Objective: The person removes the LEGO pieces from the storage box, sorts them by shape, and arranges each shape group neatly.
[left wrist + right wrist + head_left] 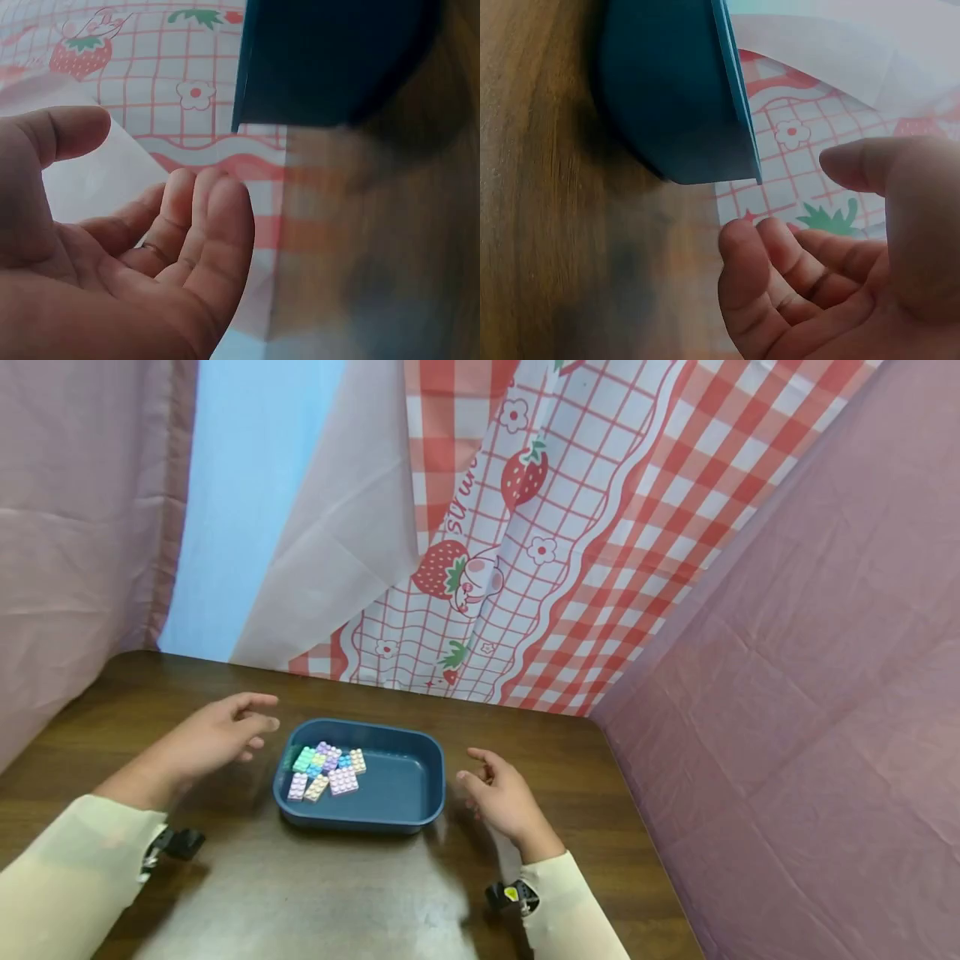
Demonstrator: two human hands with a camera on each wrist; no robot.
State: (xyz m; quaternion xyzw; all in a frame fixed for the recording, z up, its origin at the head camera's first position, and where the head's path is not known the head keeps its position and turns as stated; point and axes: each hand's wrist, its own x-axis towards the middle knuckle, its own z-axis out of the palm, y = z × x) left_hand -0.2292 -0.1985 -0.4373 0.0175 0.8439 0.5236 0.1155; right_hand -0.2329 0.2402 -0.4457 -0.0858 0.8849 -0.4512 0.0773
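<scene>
A dark blue rectangular tray (397,817) lies on the wooden table, and its outer wall shows in the left wrist view (322,60) and in the right wrist view. Pastel toy bricks (344,781), several in purple, cream, mint and blue, are grouped in its left part. My left hand (217,735) hovers beside the tray's left end, thumb apart from loosely bent fingers, touching nothing. Off the tray's right end is my right hand (501,795), likewise relaxed and holding nothing, with a gap between thumb and fingers.
A wooden table (315,893) spreads under the tray. Behind it hangs a strawberry-and-check cloth (517,568) beside a pale sheet. Pinkish fabric walls (787,693) close in the right and left sides. Each wrist carries a small black camera (183,843).
</scene>
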